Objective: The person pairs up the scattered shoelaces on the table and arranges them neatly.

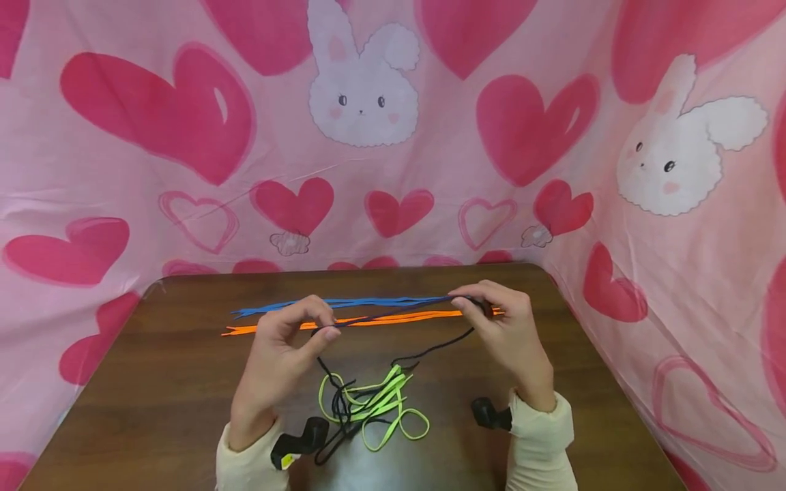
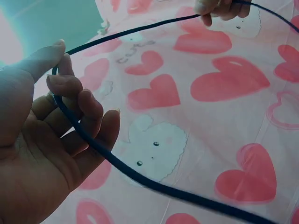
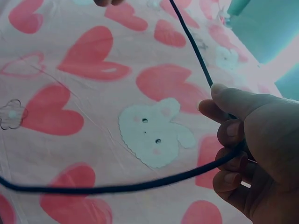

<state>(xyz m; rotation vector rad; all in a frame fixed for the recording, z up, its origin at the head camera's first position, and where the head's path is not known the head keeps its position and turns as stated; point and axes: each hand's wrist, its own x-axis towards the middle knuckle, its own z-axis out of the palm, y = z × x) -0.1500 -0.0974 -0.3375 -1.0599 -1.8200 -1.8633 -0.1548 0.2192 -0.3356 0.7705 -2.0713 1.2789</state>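
Both hands hold a black shoelace (image 1: 430, 352) above the table, with one stretch drawn nearly straight between them. My left hand (image 1: 279, 348) pinches it between thumb and index finger; in the left wrist view the lace (image 2: 154, 185) bends round there and runs down past the other fingers. My right hand (image 1: 506, 334) also grips it with thumb and index finger, other fingers curled, and the lace (image 3: 93, 190) sags away from them in the right wrist view. Its lower lengths drop into a loose tangle with lime-green shoelaces (image 1: 388, 394) on the table.
Behind the hands, blue shoelaces (image 1: 393, 301) and orange shoelaces (image 1: 417, 316) lie stretched out side by side across the brown table (image 1: 159, 382). A pink curtain (image 1: 442, 157) with hearts and rabbits stands round the back and sides. Black cameras (image 1: 307, 436) sit at the wrists.
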